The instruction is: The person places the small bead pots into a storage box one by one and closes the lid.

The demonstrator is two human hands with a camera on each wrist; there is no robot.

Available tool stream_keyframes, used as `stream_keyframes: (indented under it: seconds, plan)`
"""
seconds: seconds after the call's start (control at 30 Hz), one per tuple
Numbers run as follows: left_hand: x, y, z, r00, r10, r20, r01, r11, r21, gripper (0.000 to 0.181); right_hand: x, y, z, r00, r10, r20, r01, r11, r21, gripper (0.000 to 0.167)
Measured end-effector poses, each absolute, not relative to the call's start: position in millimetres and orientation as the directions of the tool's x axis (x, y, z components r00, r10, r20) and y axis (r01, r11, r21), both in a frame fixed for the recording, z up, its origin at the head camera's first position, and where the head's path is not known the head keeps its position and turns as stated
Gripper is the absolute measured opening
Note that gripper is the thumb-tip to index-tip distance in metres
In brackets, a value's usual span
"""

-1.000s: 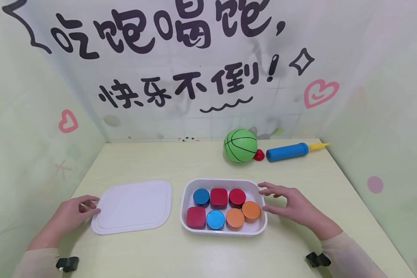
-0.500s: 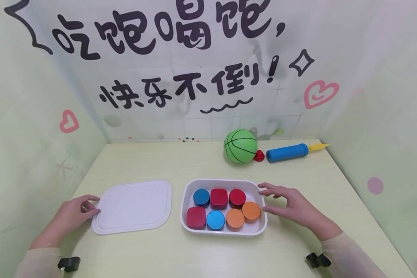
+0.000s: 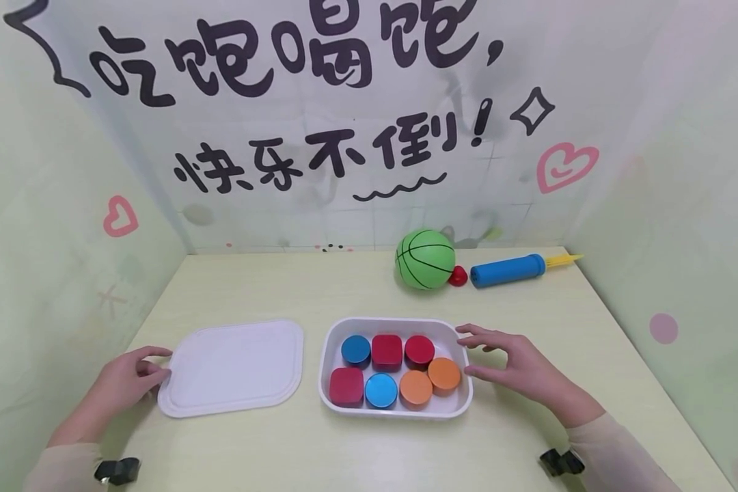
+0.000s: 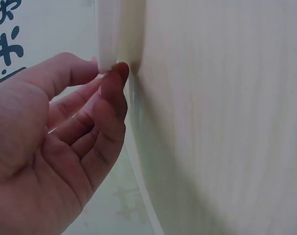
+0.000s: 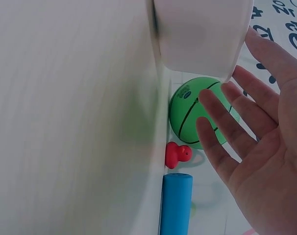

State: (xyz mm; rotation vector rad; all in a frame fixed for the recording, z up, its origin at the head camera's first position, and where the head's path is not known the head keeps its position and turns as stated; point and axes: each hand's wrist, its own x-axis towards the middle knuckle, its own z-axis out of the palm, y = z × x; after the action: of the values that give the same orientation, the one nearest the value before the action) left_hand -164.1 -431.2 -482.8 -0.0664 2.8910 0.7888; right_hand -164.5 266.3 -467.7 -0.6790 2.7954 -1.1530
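A flat white lid (image 3: 234,365) lies at the left of the table. My left hand (image 3: 121,383) pinches its left edge, thumb on one face and fingertips on the other, as the left wrist view shows of the lid (image 4: 107,34). In the middle stands a white box (image 3: 396,413) holding two red square-topped pieces (image 3: 347,387), one red round piece (image 3: 419,349), two blue round pieces (image 3: 381,390) and two orange round pieces (image 3: 415,388). The fingertips of my right hand (image 3: 513,362) touch the box's right rim, fingers mostly straight.
Along the back lie a green ball (image 3: 426,260) with black lines, a small red object (image 3: 458,276) and a blue hand pump (image 3: 508,270) with a yellow nozzle. Walls of printed cloth (image 3: 344,219) enclose the table at the back and both sides.
My left hand and the lid's left edge have shifted very slightly to the left. The right hand and the box have stayed in place.
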Motion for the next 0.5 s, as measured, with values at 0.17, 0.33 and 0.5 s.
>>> stream_keyframes:
  seconds: [0.17, 0.33, 0.5]
  plan:
    - [-158, -432, -483, -0.991, 0.029, -0.133, -0.057, 0.801, 0.597, 0.053, -165, 266, -469, -0.904, -0.409, 0.122, -0.376, 0.626, -0.683, 0.053]
    - [-155, -434, -483, -0.994, 0.051, -0.100, -0.030, 0.737, 0.676, 0.049, -164, 267, -469, -0.908, -0.403, 0.118, -0.368, 0.628, -0.686, 0.053]
    - [-152, -437, -482, -0.993, 0.059, -0.107, -0.039, 0.680, 0.732, 0.044, -164, 266, -469, -0.907, -0.402, 0.123, -0.370, 0.623, -0.689, 0.052]
